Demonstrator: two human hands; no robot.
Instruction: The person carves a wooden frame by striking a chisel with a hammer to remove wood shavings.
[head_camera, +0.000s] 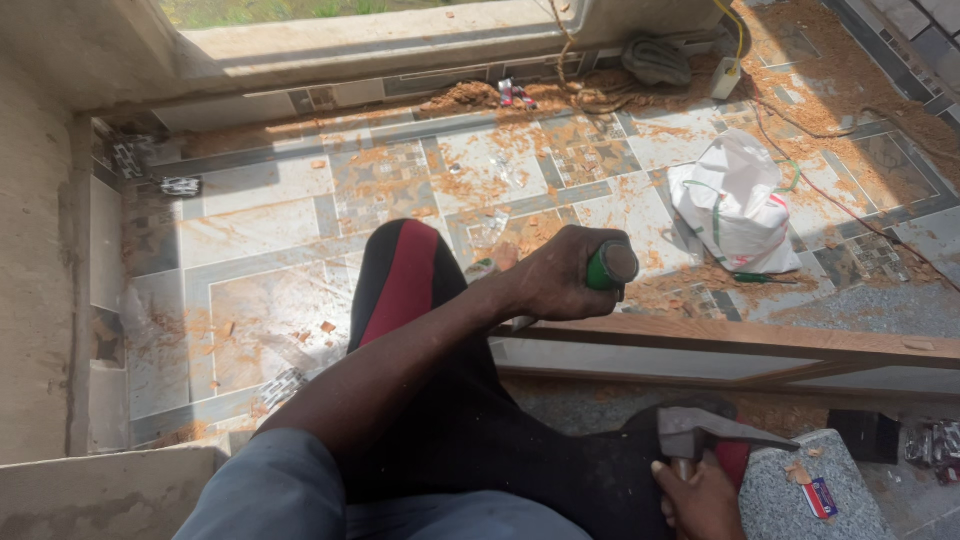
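Two tools are in my grip at this moment, one per hand, seen from the head camera looking down past my knee. My left hand (560, 280) is closed in a fist around the green handle of a chisel (608, 266), whose flat butt end faces up and toward the right, exposed as a striking face; the blade runs down behind the fist and its tip is hidden, so I cannot tell exactly where it bites, though it points at the near edge of the wooden frame rail (740, 345) that crosses the view just below the fist. My right hand (700, 500), low at the frame's bottom edge, is wrapped around the shaft of a claw hammer (705, 425); the grey head sits just above the fingers, its claw pointing right, held short near the head, which I judge suits light, controlled taps rather than full swings. Hammer and chisel are apart, the hammer well below the chisel's butt. My leg in dark trousers with a red stripe (405, 280) lies under the left forearm, which seems to rest on it for steadiness. Orange-brown wood shavings (480, 185) litter the patterned tiled floor (260, 225), thickest near the window sill (400, 45). A white plastic bag (735, 200) lies on the tiles beyond the rail, a green-handled screwdriver (760, 278) just beside it, and a grey stone block (810, 490) sits right of the hammer.
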